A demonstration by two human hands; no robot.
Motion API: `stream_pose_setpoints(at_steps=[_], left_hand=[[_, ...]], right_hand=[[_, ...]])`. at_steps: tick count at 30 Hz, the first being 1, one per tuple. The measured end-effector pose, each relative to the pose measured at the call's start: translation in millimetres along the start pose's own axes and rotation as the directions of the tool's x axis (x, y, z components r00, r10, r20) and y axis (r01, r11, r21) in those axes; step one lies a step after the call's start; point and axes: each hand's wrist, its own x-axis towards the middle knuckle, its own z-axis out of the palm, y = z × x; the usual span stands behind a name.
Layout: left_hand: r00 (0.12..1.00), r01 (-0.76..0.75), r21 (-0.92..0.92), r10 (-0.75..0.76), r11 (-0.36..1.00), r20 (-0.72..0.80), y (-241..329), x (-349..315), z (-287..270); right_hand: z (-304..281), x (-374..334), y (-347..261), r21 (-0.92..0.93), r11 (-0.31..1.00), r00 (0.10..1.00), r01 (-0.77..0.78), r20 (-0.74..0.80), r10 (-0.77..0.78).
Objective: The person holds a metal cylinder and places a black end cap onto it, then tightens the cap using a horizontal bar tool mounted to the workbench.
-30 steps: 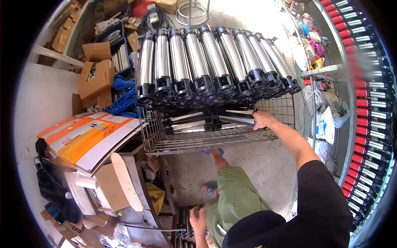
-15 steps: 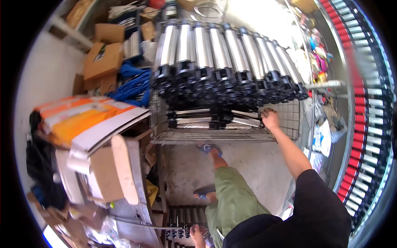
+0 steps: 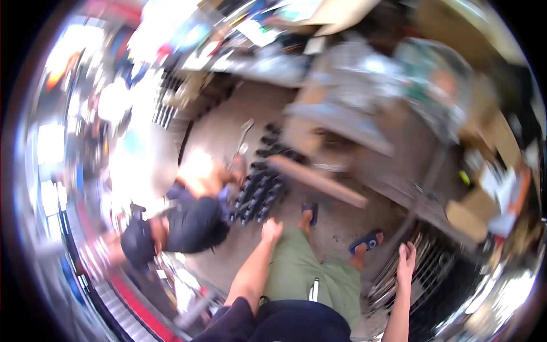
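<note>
My left hand (image 3: 272, 229) is held in front of my green shorts, its fingers curled in a loose fist with nothing visible in it. Beyond it, rows of black-ended rollers (image 3: 259, 196) lie close together on the floor. My right hand (image 3: 406, 259) hangs at my right side with its fingers stretched out and nothing in them. Beside it is a wire cage (image 3: 421, 273), blurred by motion. Neither hand seems to touch anything.
A co-worker in dark clothes and a cap (image 3: 139, 242) bends low at the left, near a wrench (image 3: 245, 131). A cluttered bench (image 3: 393, 182) stands ahead to the right, with a brown board (image 3: 319, 181) jutting out. Cardboard boxes (image 3: 470, 219) sit at the right.
The view has swung round, away from the wire cage full of rollers. My right hand has left the rollers in the cage. A co-worker has come into view at the left.
</note>
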Motion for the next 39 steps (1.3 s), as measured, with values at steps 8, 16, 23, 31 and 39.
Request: stream_pose_setpoints(at_steps=[8,16,23,31,39], left_hand=[[0.949,0.175,-0.088,-0.192,0.981,-0.251,-131,125,47],[0.92,0.366,-0.146,-0.381,0.919,-0.089,-90,159,47],[0.997,0.021,-0.941,-0.083,0.337,-0.007,-150,-154,-29],[0.452,-0.475,-0.865,0.799,-0.16,-0.396,42,-367,-256],[0.188,-0.724,-0.54,0.63,-0.43,-0.753,266,-352,-345]], right_hand=[[58,54,-50,0.014,0.912,0.906,-0.411,0.114,0.407],[63,64,-48,-0.179,0.945,0.96,-0.274,0.005,0.28],[-3,37,-27,-0.129,0.946,0.936,-0.297,0.155,0.315],[-64,3,49,-0.111,0.991,0.998,-0.069,0.002,0.07],[-58,-106,46,-0.304,0.932,0.924,0.195,-0.263,-0.279]])
